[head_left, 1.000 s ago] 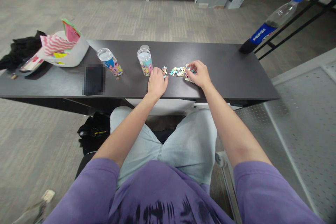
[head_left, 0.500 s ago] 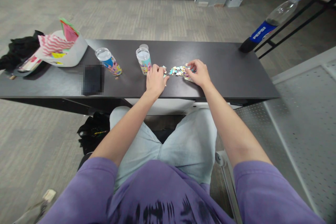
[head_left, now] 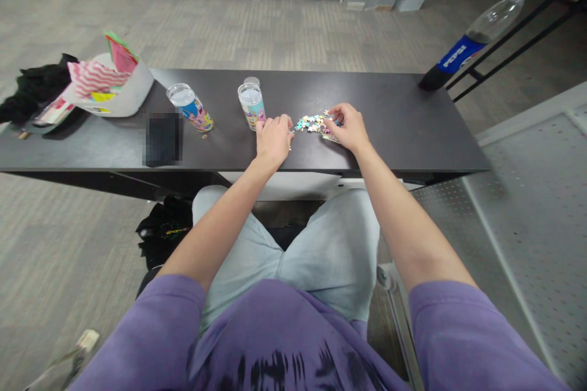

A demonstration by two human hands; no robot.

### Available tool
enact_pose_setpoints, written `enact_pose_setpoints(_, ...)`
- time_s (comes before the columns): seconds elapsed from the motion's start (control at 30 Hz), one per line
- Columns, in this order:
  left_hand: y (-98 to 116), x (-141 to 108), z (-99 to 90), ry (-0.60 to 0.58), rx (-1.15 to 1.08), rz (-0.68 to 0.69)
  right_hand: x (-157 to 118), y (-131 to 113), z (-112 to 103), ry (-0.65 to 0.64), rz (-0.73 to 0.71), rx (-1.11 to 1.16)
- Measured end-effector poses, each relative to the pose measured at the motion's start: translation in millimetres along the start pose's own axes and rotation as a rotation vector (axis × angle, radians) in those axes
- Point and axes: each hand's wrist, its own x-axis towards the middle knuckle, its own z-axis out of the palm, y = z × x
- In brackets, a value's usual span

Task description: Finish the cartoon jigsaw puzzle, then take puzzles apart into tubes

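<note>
Small jigsaw pieces [head_left: 312, 123] lie in a colourful pile on the dark tabletop, between my two hands. At the left end of the pile, my left hand [head_left: 273, 139] rests palm down with its fingers apart and bent over a few loose pieces. My right hand [head_left: 350, 128] curls its thumb and fingers around pieces at the right end; its fingertips are partly hidden. Just behind my left hand a clear-topped cylinder with a cartoon print [head_left: 252, 107] stands upright. Another printed cylinder [head_left: 191, 109] stands farther left.
A dark blurred rectangle [head_left: 162, 139] lies on the table [head_left: 403, 116] at left. Beyond it are a white bin [head_left: 132, 95] holding striped packaging and a black bundle [head_left: 39, 88]. A Pepsi bottle [head_left: 461, 54] stands at the far right corner. A shoe [head_left: 87, 340] shows at lower left.
The fingers of my left hand have shifted slightly, its thumb drawing in towards them over the loose pieces. My right hand stays nearly still.
</note>
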Motion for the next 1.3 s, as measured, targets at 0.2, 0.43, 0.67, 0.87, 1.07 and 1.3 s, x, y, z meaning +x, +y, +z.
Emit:
enact_pose_setpoints(0.2,-3,4,4.4,-0.02,-0.171,0.06,0,-2,-2,-0.006,0.008,0.004)
enact_pose_setpoints(0.43,-8,16,12.8,0.007,-0.315,0.067,0,-2,-2,0.001,0.011,0.019)
enact_pose_setpoints(0.67,-11,20,23.6,0.028,-0.373,0.066,1,-1,0,0.011,0.025,0.037)
enact_pose_setpoints(0.87,-10,19,21.4,0.071,-0.342,0.074,1,-1,1,0.043,0.034,0.061)
enact_pose_setpoints(1.07,-12,-13,14.1,0.045,-0.21,0.119,4,1,3,0.109,0.096,0.068)
enact_pose_setpoints(1.3,0,-12,26.3,-0.113,-0.094,0.1,-1,4,-7,0.148,0.166,0.002)
